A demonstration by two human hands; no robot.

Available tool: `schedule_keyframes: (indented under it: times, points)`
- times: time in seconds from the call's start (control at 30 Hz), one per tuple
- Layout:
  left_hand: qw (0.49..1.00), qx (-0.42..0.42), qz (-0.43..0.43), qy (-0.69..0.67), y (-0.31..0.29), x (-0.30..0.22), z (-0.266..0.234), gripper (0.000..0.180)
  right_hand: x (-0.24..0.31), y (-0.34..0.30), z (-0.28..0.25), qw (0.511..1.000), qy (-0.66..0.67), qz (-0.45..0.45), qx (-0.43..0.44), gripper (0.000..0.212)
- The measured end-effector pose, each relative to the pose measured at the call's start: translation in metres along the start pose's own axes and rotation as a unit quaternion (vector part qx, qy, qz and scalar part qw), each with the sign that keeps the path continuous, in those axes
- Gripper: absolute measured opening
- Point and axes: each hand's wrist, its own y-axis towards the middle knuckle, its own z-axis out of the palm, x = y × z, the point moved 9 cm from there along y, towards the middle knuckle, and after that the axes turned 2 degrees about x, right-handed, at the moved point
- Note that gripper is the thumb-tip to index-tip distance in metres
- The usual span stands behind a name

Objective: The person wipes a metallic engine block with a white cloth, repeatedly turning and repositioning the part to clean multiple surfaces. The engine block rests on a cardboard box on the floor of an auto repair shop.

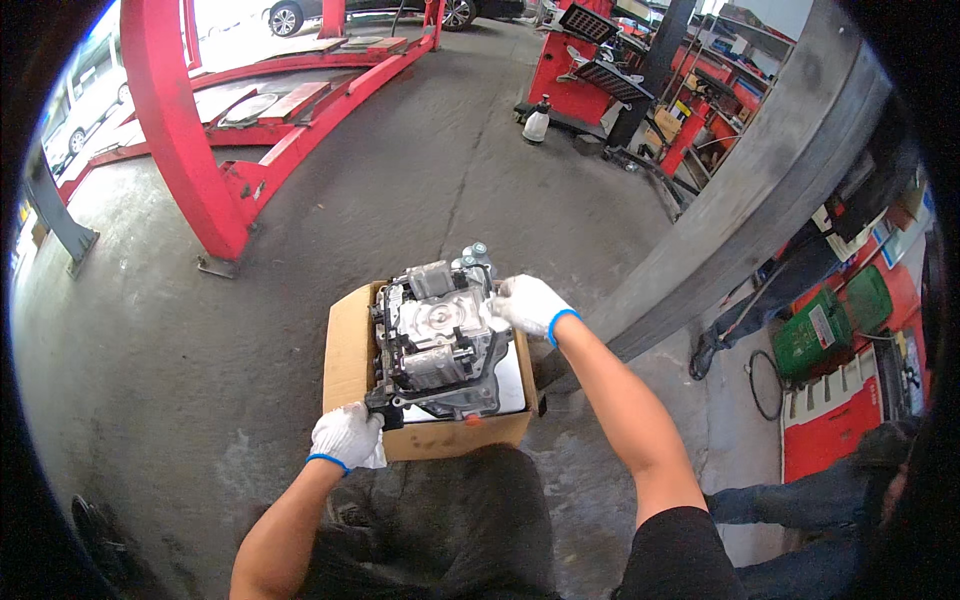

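Observation:
A silver metal transmission valve body (440, 320), with black plastic parts along its edges, sits tilted at the mouth of an open cardboard box (350, 345). White material (515, 378) shows inside the box beside it. My left hand (347, 437), in a white knit glove with a blue cuff, is closed on the black part at the near left corner. Gloved the same way, my right hand (533, 305) is closed at the far right edge, its fingertips partly hidden. Small grey cylindrical parts (477, 257) stick up at the far end.
Around the box lies a grey concrete floor (300, 300). A red car lift (180, 130) stands at the far left, and a grey post (740, 180) rises close on my right. Beyond it are a person's legs (765, 290), a green bin (820, 335) and a spray bottle (537, 122).

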Motion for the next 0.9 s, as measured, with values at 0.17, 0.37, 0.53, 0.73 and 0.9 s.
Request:
schedule_keyframes:
  times: [0.17,0.37,0.53,0.73,0.9]
  points:
    - [1.0,0.024,-0.004,0.01,0.001,0.001,0.004,0.047,0.004,-0.04,0.005,0.995,0.08,-0.014,0.049,0.04]
    - [1.0,0.015,0.004,0.006,0.003,0.001,0.004,0.047,-0.015,0.013,-0.03,0.981,0.173,0.023,-0.086,0.04]
    - [1.0,0.004,0.004,0.001,0.004,0.006,0.005,0.043,-0.001,0.028,-0.005,0.994,0.067,0.014,-0.08,0.046]
    - [1.0,0.009,0.008,-0.005,0.003,0.004,0.004,0.044,-0.013,0.007,0.009,0.992,0.1,-0.022,-0.068,0.043]
    - [1.0,0.025,-0.006,-0.006,0.003,0.005,0.005,0.045,-0.011,-0.028,0.012,0.982,0.184,0.026,-0.025,0.039]
